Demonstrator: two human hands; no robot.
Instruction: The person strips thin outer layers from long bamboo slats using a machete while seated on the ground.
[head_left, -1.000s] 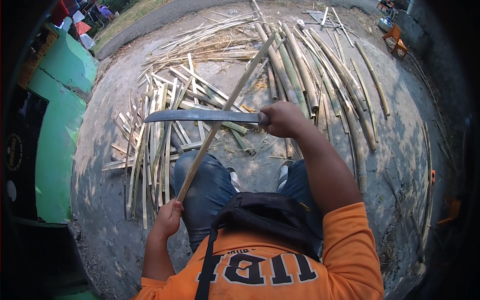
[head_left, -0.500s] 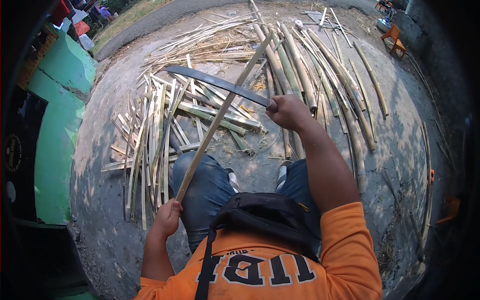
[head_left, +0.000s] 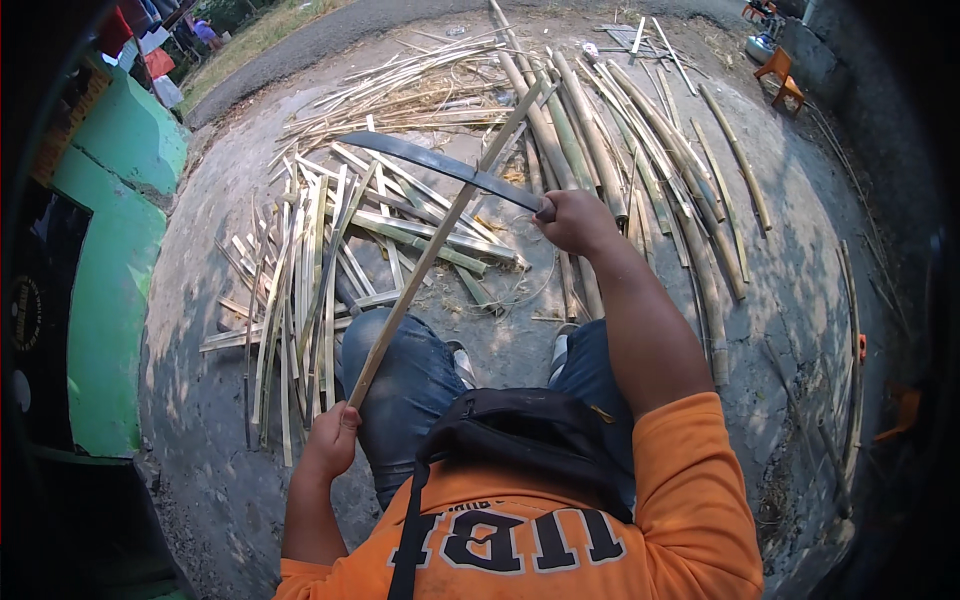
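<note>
My left hand (head_left: 330,440) grips the near end of a long thin bamboo strip (head_left: 440,240) that slants up and away to the right over my knee. My right hand (head_left: 578,222) holds the handle of a long dark machete (head_left: 435,165). Its blade stretches left and away, crossing the strip about two thirds of the way up. I sit on the ground in blue jeans and an orange shirt, with a black bag (head_left: 520,440) at my chest.
A pile of split bamboo slats (head_left: 300,290) lies to my left front. Whole bamboo poles (head_left: 640,160) fan out ahead and to the right. A green wall (head_left: 110,250) borders the left. An orange chair (head_left: 780,75) stands far right.
The machete has swung from lying level across the strip to tilting with its tip farther away and to the left. My right hand moved slightly away. My left hand stayed put.
</note>
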